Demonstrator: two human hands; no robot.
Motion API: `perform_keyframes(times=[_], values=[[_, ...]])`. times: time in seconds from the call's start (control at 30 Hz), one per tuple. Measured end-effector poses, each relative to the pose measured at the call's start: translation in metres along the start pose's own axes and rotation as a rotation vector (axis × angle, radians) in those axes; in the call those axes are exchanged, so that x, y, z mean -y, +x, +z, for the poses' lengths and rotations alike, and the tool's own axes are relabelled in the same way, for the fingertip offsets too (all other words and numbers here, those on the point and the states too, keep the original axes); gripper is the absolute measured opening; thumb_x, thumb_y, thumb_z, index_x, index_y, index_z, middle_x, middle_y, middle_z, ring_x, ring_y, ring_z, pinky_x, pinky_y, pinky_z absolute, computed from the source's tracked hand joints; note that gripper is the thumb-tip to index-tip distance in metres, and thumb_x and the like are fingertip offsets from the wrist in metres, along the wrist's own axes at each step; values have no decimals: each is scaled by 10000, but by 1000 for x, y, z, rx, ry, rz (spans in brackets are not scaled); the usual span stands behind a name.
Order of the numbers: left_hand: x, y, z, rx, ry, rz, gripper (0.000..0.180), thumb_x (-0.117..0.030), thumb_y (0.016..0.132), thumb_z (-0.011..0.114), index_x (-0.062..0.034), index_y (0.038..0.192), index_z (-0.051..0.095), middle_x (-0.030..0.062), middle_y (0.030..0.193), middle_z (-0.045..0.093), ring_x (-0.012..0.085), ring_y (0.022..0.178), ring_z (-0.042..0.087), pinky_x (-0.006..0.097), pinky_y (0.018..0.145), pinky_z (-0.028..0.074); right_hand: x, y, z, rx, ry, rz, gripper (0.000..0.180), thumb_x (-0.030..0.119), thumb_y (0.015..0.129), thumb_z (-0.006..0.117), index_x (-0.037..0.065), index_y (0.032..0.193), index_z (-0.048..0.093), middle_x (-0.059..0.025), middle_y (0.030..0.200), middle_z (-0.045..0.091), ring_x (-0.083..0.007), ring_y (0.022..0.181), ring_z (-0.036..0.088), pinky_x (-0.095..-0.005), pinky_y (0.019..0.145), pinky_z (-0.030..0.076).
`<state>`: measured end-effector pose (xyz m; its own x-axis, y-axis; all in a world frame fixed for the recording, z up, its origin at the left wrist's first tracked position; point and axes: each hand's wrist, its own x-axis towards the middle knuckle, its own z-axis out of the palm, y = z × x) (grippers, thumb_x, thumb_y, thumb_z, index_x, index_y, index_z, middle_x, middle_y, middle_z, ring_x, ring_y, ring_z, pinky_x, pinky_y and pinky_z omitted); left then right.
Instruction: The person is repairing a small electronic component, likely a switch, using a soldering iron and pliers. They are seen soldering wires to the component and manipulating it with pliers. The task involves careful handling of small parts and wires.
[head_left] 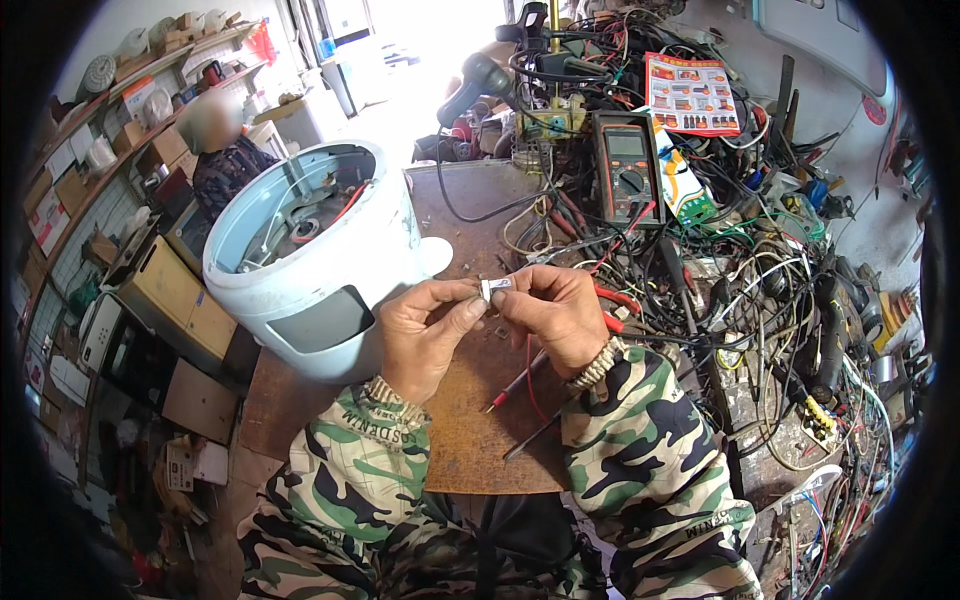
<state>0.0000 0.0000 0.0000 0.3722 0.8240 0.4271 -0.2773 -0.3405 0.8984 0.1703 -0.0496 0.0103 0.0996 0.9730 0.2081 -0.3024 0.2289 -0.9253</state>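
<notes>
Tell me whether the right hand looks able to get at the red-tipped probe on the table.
Probably yes: the red-tipped probe lies on the table near the right hand, its tip uncovered. But that hand is holding a small white piece, so it would likely need to let go first.

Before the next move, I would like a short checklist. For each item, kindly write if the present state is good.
1. White part held: ok, between the fingertips of the left hand and right hand.
2. Red probe out of the hands: ok, lying on the bench.
3. Housing not touching the left hand: cannot tell, they overlap in view.
4. Meter reading: cannot tell, too small.
5. Wires tidy: not ok, tangled.
</notes>
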Motion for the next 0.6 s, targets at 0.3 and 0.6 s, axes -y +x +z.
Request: perform_keyframes(times=[0.3, 0.6], values=[[2, 2, -4, 1, 27, -23, 147, -39, 894, 720, 34, 1006, 657, 96, 994, 696, 130, 857, 667, 265, 743, 586, 1, 1, 1, 5, 12, 10, 112, 58, 868, 710, -37, 825, 669, -35, 691, 626, -85, 527, 545, -234, 455, 441], [-2, 0, -1, -11, 53, -4, 174, -27, 887, 726, 33, 1029, 645, 83, 977, 700, 109, 842, 653, 235, 783, 544, -3, 1, 1, 4, -91, -45, 88, 42, 879, 704, -42, 863, 682, -28, 709, 638, -74, 550, 557, -232, 480, 458]])
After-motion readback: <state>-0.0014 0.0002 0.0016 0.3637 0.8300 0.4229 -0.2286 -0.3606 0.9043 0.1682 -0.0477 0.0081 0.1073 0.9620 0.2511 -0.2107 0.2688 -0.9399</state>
